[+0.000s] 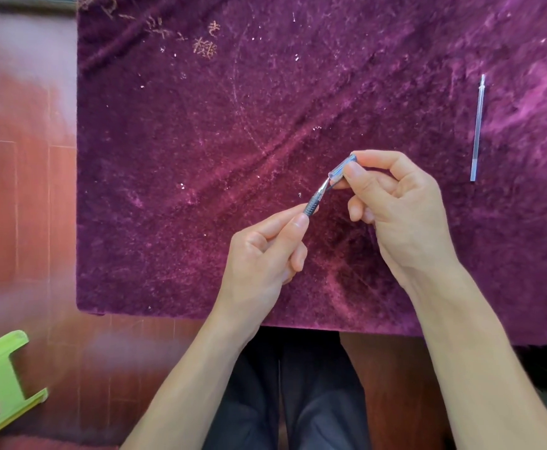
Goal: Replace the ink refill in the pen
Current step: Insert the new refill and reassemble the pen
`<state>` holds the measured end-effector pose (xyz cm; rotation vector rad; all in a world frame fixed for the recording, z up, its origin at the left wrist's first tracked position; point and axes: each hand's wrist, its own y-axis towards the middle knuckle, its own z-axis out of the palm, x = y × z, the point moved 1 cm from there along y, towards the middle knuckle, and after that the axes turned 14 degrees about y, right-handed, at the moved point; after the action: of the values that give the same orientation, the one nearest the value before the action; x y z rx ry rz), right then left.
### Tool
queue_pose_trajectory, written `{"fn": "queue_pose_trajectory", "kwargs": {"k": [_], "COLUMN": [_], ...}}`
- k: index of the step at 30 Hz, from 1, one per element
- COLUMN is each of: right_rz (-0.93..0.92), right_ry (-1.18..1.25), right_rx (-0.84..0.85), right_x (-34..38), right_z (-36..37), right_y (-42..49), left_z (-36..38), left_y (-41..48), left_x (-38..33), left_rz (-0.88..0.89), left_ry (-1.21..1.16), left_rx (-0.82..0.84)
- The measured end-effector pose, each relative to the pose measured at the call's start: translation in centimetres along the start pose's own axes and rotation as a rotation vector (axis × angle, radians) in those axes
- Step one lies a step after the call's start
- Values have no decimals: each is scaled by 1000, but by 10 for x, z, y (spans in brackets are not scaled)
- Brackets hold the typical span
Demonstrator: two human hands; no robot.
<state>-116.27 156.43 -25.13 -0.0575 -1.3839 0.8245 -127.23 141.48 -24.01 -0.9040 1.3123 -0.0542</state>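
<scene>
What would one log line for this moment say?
left hand: grips pen | right hand: holds cap | refill: on cloth

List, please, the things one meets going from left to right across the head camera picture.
Green plastic stool → left hand → pen held by its grip → pen cap pinched in the right hand → ink refill lying alone on the purple cloth.
</scene>
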Motion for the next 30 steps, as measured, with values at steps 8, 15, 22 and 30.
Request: {"fn": "queue_pose_trajectory", "kwargs": {"k": [8, 15, 22, 30], "right_rz": [-80, -160, -158, -151], "right_ry": [-128, -235, -255, -210], "right_rx": [64, 74, 97, 103], "right_x": [5, 8, 8, 7], "right_z": [2, 4, 4, 6], "right_y": [1, 1, -5, -9], "left_z": [-3, -4, -2, 0], "left_y": [1, 2, 3, 4], "left_x": [0, 1, -1, -4], "left_rz": [-4, 0, 22, 34], "left_ry": [-3, 4, -8, -16], "left_rx": [2, 5, 13, 23]}}
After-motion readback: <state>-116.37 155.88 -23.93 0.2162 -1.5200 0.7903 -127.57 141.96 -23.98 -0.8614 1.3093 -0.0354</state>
